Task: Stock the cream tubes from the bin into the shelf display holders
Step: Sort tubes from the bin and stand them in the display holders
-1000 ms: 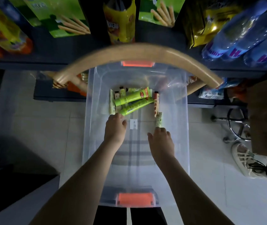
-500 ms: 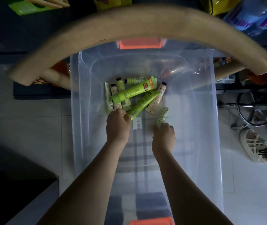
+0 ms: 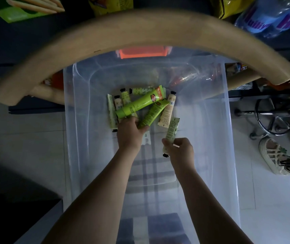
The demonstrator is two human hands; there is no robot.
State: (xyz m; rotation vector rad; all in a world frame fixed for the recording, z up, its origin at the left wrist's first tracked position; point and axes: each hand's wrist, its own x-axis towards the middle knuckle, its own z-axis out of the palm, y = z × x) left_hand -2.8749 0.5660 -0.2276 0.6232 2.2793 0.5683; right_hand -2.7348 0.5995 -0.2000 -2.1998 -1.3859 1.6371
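Observation:
A clear plastic bin (image 3: pixel 228 138) with an orange latch (image 3: pixel 141 52) stands on the floor below me. Several cream tubes lie heaped at its far end. My left hand (image 3: pixel 129 133) reaches into the heap and grips the lower end of a dark green tube (image 3: pixel 152 114); a larger bright green tube (image 3: pixel 140 103) lies just above it. My right hand (image 3: pixel 179 149) holds a small pale green tube (image 3: pixel 171 129) by its black-capped end, lifted a little off the bin floor. A cream-coloured tube (image 3: pixel 168 110) lies between the two.
A curved wooden bar (image 3: pixel 140 30) arches over the bin's far end. Behind it, dark shelves carry snack bags (image 3: pixel 24 9) and water bottles (image 3: pixel 272 16). A chrome stool base (image 3: pixel 274 117) and a sandal (image 3: pixel 276 155) sit on the tiled floor to the right.
My right hand has closed on the small pale green tube and raised it toward me. My left hand has taken hold of the dark green tube. The view has dropped closer to the bin.

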